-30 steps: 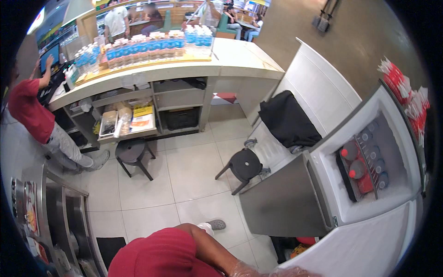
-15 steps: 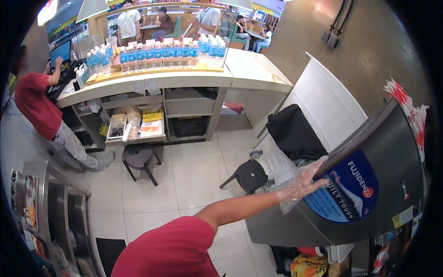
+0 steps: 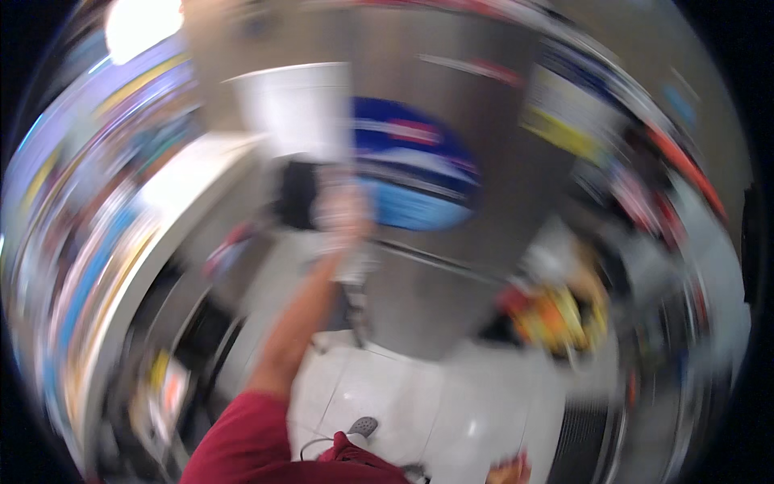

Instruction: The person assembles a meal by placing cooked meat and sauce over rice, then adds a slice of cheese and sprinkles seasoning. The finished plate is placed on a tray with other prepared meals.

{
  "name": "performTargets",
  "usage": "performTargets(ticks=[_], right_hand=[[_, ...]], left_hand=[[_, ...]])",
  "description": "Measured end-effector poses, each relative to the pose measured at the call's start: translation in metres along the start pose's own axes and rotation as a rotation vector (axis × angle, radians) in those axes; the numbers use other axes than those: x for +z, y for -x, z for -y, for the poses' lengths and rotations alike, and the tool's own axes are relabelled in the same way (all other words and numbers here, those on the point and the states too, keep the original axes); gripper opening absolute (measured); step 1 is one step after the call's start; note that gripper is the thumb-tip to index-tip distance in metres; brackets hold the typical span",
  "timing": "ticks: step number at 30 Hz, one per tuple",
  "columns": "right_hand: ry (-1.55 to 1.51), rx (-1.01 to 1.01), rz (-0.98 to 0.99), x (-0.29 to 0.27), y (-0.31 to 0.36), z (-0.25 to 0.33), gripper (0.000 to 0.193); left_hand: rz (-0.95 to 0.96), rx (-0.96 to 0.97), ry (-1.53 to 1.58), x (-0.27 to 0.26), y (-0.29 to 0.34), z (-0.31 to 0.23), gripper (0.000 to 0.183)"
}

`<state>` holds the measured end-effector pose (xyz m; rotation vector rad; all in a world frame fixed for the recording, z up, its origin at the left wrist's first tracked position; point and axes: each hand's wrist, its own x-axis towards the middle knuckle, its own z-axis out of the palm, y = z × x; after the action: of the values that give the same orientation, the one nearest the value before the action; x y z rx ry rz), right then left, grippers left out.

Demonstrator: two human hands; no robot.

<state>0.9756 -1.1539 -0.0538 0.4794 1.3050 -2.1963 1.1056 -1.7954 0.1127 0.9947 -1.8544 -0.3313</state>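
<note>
Two hands show blurred to me: the right hand [image 3: 509, 469], low over the white tiled floor [image 3: 387, 395], and the left hand [image 3: 348, 214], seemingly in a clear plastic glove [image 3: 329, 195], at the left edge of the tall grey metal refrigerator door [image 3: 508, 153] with its blue oval label [image 3: 415, 165]. I cannot tell whether either grips anything. Loose plastic might slip or snag, I judge, and a swinging door could pinch fingers.

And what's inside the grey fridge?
Contents can't be seen: the fridge door covers them. Visible outside: a blue sticker on the door, and the blurred left hand near its edge.
</note>
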Motion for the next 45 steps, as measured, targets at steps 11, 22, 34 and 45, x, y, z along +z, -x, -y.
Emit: performTargets(ticks=[11,22,34,45], right_hand=[[-0.626,-0.471,-0.248,-0.141,0.023,0.141,0.058],[-0.457,-0.820,-0.709,-0.420,0.067,0.338,0.055],[-0.329,-0.987,-1.028,-0.693,0.030,0.541,0.031],[-0.507,-0.926,-0.832,-0.888,0.012,0.726,0.024]], left_hand=[[2.093,-0.579,1.026,0.145,0.542,-0.417,0.046],[2.716,-0.295,0.811,0.152,0.792,-0.766,0.030],[1.629,1.083,1.478,0.242,0.992,-1.086,0.015],[1.028,1.580,1.331,0.292,1.120,-1.297,0.037]])
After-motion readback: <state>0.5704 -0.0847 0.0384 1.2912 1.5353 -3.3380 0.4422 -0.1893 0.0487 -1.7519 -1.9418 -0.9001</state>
